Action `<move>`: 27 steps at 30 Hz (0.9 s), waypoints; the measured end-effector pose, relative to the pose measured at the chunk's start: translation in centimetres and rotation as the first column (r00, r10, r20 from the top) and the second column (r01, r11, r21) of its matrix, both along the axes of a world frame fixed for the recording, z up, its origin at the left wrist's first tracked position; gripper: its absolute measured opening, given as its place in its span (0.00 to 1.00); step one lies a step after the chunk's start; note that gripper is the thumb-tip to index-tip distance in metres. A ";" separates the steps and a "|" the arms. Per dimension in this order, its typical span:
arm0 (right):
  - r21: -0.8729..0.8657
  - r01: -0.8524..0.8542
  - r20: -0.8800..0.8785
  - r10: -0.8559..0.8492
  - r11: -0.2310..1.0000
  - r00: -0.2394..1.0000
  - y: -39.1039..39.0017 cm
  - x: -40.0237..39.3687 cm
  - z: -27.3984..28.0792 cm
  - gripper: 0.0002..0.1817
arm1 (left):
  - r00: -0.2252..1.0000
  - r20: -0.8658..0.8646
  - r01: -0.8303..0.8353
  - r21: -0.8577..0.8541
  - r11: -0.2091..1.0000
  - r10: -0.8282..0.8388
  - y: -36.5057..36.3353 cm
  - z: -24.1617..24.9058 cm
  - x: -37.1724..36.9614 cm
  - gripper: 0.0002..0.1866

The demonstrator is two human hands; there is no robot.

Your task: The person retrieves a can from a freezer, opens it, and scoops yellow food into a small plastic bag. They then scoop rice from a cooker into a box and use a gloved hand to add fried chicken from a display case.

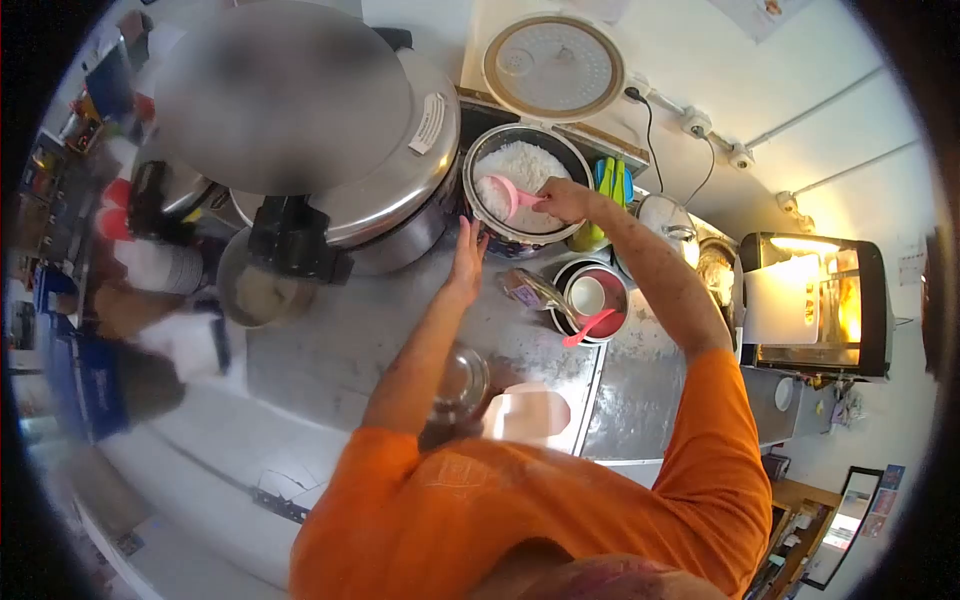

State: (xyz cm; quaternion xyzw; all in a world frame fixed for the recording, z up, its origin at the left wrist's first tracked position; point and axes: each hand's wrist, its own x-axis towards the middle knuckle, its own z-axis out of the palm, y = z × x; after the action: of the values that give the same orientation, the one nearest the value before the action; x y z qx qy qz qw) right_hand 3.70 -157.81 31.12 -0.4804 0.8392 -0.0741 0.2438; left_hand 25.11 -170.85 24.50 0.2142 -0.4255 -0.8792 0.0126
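My right hand point(565, 201) is wrapped round the handle of a pink rice scoop point(514, 199). The scoop's head is down in the white rice point(522, 160) inside an uncovered rice cooker point(583, 160). Against the cooker's near left side rests my left hand point(468, 262), its fingers stretched out and holding nothing. The cooker's round lid point(553, 66) stands raised behind it. Nearer to me, a pot with a pinkish inside point(615, 290) holds a white bowl point(586, 296) and a pink spoon point(591, 328). Beside it lies a clear plastic bag point(530, 290).
A large metal pressure cooker point(425, 170) with black handles stands left of the rice cooker. A metal pot point(262, 285) sits on the steel counter point(350, 325). Green-handled utensils point(612, 180) are at the cooker's right. A lit glass cabinet point(825, 305) stands far right.
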 end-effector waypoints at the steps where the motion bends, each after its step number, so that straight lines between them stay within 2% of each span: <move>1: 0.146 0.159 0.265 -0.194 0.976 0.944 0.1 0.0 0.8 0.17 | 1.000 -0.006 -0.001 -0.007 1.000 0.001 -0.1 0.3 0.5 0.50; 2: 0.134 0.150 0.253 -0.180 0.980 0.950 0.7 -0.7 0.6 0.17 | 1.000 -0.005 -0.015 0.028 1.000 0.015 -0.4 0.7 0.7 0.48; 4: 0.116 0.238 0.563 -0.261 0.964 0.784 2.5 -1.8 0.1 0.14 | 0.999 -0.019 -0.033 0.050 0.998 0.034 -0.8 1.2 1.9 0.47; 5: 0.105 0.230 0.553 -0.249 0.968 0.795 2.7 -1.7 1.2 0.14 | 0.998 0.041 -0.028 -0.286 0.958 0.042 -0.4 1.0 3.4 0.42; 6: 0.078 0.363 0.647 -0.324 0.929 0.690 3.4 -0.8 2.2 0.14 | 0.991 0.108 0.004 -0.583 0.813 0.072 0.3 0.7 5.3 0.38; 7: 0.079 0.493 0.740 -0.382 0.866 0.553 4.2 0.3 2.5 0.14 | 0.986 0.160 0.144 -0.701 0.698 -0.043 0.8 2.2 8.1 0.33; 8: 0.036 0.548 0.809 -0.346 0.836 0.475 5.1 0.9 2.3 0.12 | 0.961 0.231 0.276 -0.791 0.545 -0.151 1.1 4.3 11.2 0.29; 9: 0.040 0.553 0.813 -0.349 0.832 0.467 5.6 1.5 2.1 0.12 | 0.933 0.324 0.361 -0.831 0.424 -0.159 1.9 5.4 13.9 0.28; 10: -0.033 0.661 0.846 -0.331 0.750 0.418 6.4 2.5 1.6 0.13 | 0.894 0.419 0.448 -0.843 0.296 -0.161 2.9 5.7 16.6 0.28; 11: -0.091 0.759 0.876 -0.311 0.645 0.368 7.4 3.8 1.2 0.13 | 0.883 0.434 0.468 -0.832 0.296 -0.176 3.6 4.7 19.0 0.28; 12: -0.065 0.772 0.882 -0.325 0.632 0.341 8.6 5.1 0.6 0.13 | 0.876 0.428 0.482 -0.782 0.396 -0.223 4.3 3.2 21.4 0.27; 13: -0.199 0.782 0.862 -0.275 0.590 0.426 9.6 6.6 0.9 0.12 | 0.865 0.422 0.501 -0.715 0.487 -0.270 4.9 2.3 23.4 0.27; 15: -0.428 0.766 0.789 -0.215 0.480 0.575 12.3 11.0 2.0 0.11 | 0.840 0.455 0.542 -0.684 0.488 -0.294 6.0 2.4 25.6 0.27; 17: -0.138 0.850 0.902 -0.289 0.508 0.320 15.0 17.1 6.6 0.12 | 0.838 0.446 0.545 -0.678 0.493 -0.313 7.2 1.5 27.0 0.29; 18: -0.192 0.827 0.899 -0.243 0.528 0.364 16.2 20.2 7.5 0.12 | 0.846 0.420 0.533 -0.687 0.495 -0.328 7.8 0.4 27.1 0.30; 19: -0.188 0.830 0.836 -0.359 0.525 0.416 18.1 22.7 7.0 0.14 | 0.822 0.454 0.569 -0.668 0.479 -0.343 8.3 -0.5 26.9 0.29; 21: -0.136 0.829 0.842 -0.378 0.543 0.386 20.9 28.2 7.8 0.15 | 0.789 0.491 0.614 -0.643 0.458 -0.369 9.2 -1.7 26.8 0.27; 23: -0.038 0.845 0.792 -0.500 0.534 0.352 22.2 33.3 8.1 0.14 | 0.851 0.352 0.524 -0.588 0.616 -0.389 9.9 -2.6 26.8 0.23; 24: -0.078 0.827 0.709 -0.552 0.557 0.439 22.7 35.4 7.5 0.15 | 0.847 0.357 0.528 -0.643 0.555 -0.393 10.0 -4.0 27.0 0.20; 25: -0.117 0.804 0.612 -0.595 0.583 0.520 23.1 37.4 6.3 0.15 | 0.845 0.353 0.531 -0.645 0.549 -0.402 10.3 -4.1 26.9 0.20; 26: -0.145 0.832 0.538 -0.663 0.535 0.520 23.4 39.3 4.5 0.15 | 0.848 0.347 0.525 -0.660 0.537 -0.401 10.6 -4.1 26.9 0.19; 27: -0.263 0.813 0.487 -0.656 0.520 0.577 23.4 41.1 2.5 0.17 | 0.850 0.342 0.518 -0.676 0.524 -0.400 10.9 -4.2 26.9 0.18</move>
State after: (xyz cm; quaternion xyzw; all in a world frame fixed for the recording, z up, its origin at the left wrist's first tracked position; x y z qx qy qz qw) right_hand 44.77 -134.38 33.58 -0.0968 0.8663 -0.4463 0.2023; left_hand 51.97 -159.97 20.34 0.1322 -0.7883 -0.5782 -0.1640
